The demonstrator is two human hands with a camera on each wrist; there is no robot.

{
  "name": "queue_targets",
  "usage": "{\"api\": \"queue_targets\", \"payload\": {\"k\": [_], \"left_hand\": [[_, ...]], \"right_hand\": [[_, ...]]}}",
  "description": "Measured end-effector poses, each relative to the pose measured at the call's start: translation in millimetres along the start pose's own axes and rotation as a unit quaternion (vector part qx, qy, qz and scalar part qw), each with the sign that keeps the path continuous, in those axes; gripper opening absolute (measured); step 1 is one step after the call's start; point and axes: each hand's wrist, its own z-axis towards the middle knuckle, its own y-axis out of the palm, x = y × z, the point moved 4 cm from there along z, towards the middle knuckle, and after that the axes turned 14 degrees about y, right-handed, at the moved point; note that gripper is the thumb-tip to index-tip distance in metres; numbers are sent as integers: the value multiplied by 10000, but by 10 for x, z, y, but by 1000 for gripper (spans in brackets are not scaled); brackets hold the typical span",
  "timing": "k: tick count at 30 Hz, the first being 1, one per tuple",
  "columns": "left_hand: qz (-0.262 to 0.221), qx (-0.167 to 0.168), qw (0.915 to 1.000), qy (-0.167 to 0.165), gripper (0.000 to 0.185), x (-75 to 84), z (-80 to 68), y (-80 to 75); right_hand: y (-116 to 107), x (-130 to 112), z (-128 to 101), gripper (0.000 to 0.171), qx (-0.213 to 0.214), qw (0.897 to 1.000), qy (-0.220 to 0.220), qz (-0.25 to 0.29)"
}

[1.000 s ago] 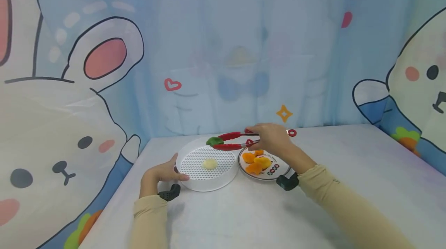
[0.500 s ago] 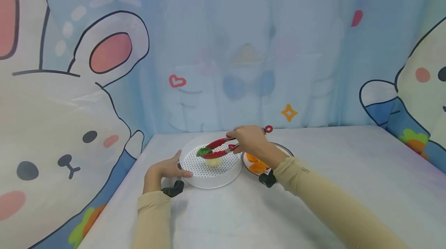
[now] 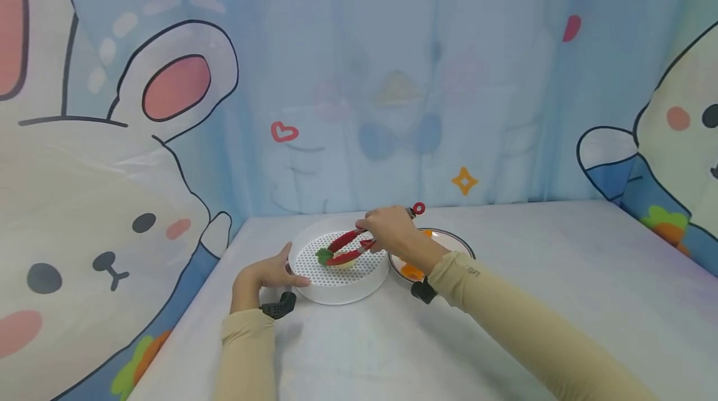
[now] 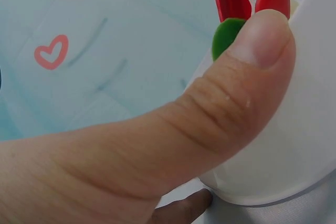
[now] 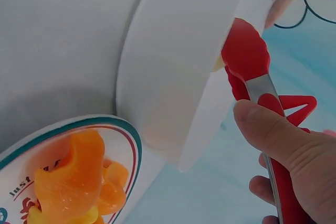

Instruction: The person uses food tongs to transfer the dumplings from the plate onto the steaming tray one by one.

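Observation:
My left hand [image 3: 270, 271] holds the side of a round white steamer basket [image 3: 338, 295] with a perforated bottom, thumb over its near-left rim. With my right hand [image 3: 392, 229] I grip a pair of red-tipped metal tongs [image 5: 265, 94]. The tongs' red tips pinch a small green piece [image 3: 323, 256] low over the left part of the basket's bottom. Partly behind the tongs, a pale yellow piece [image 3: 349, 264] lies in the basket. In the left wrist view, the thumb covers part of the green piece [image 4: 226, 38].
Right of the basket stands a rimmed, printed plate [image 3: 455, 239], partly under my right forearm. Orange pieces [image 5: 71, 171] and a yellow one [image 5: 79, 217] lie on it. Behind the white table [image 3: 359, 351] hangs a blue cartoon curtain [image 3: 392, 77].
My right hand has moved left and down with the tongs, lowering the green piece from above the basket's back toward its left part. My left hand keeps its hold on the basket.

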Motion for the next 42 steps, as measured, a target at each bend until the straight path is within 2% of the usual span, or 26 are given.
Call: {"api": "queue_targets", "payload": {"k": [5, 10, 17, 26, 31, 36, 39, 42], "left_hand": [[12, 30, 10000, -47, 123, -2, -9, -11], [-33, 21, 10000, -23, 123, -11, -7, -5], [48, 49, 10000, -33, 121, -13, -1, -18], [-113, 37, 9999, -42, 121, -41, -11, -2], [-106, 49, 9999, -80, 124, -44, -13, 4], [-63, 37, 9999, -95, 124, -36, -16, 1], [-49, 16, 9999, -95, 123, -21, -18, -6], [-43, 18, 10000, -59, 123, -16, -14, -22]], "right_hand": [[6, -69, -1, 55, 149, 9997, -149, -86], [55, -109, 1, 54, 69, 9995, -233, -222], [105, -101, 29, 62, -110, 9996, 43, -244], [176, -62, 16, 69, -300, 9991, 263, -141], [203, -6, 14, 77, -340, 9985, 408, 155], [149, 139, -48, 91, -302, 9947, 665, 731], [31, 285, -168, 98, 72, 9897, 757, 1210], [-141, 478, -330, 101, 510, 9803, 951, 1653]]}}
